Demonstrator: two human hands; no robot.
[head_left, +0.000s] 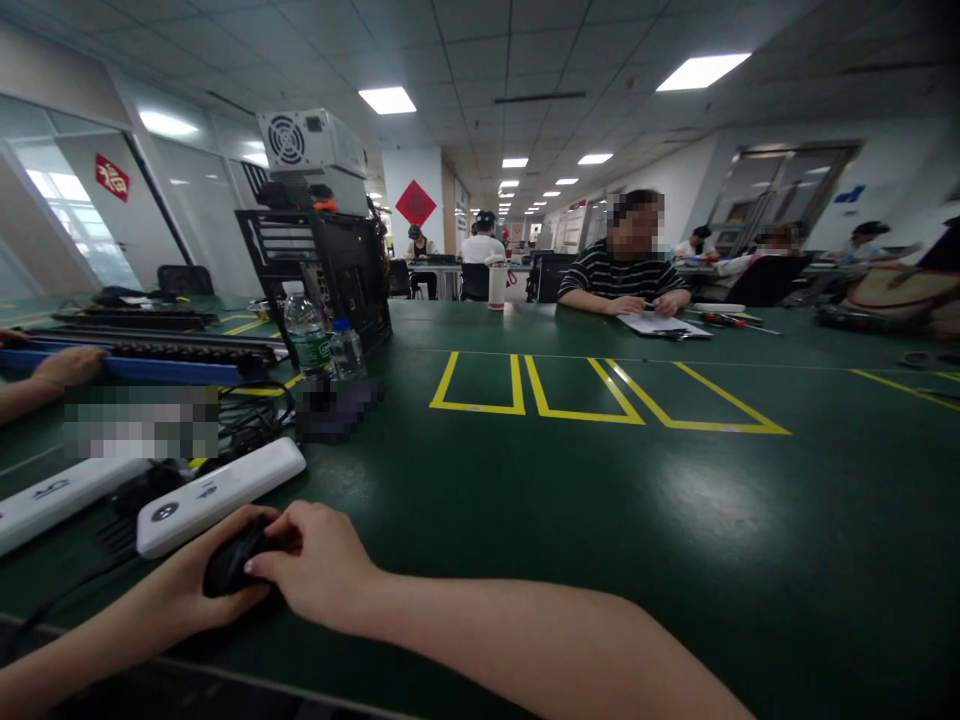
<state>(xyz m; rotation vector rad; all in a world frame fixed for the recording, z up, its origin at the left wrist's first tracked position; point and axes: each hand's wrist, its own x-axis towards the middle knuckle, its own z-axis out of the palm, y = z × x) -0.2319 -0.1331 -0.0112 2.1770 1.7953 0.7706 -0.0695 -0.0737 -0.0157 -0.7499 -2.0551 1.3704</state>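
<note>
My left hand (187,580) wraps around a rounded black object, which looks like a computer mouse (231,562), just above the near left part of the green table. Reaching across from the right, my right hand (326,560) closes its thumb and fingers on the right side of the same mouse. Fingers cover much of it, so its far side is hidden. Right behind my hands lies a long white device (225,495) with a round dark mark. Farther left is a second white device (67,495), with dark cables around them.
Two plastic bottles (306,335) stand before an open black computer case (352,270) topped by a power supply (311,140). Yellow tape outlines (480,408) mark the green table (562,520). Another person's hand (71,365) rests at a blue-edged part; a person (622,255) sits opposite with a clipboard (664,325).
</note>
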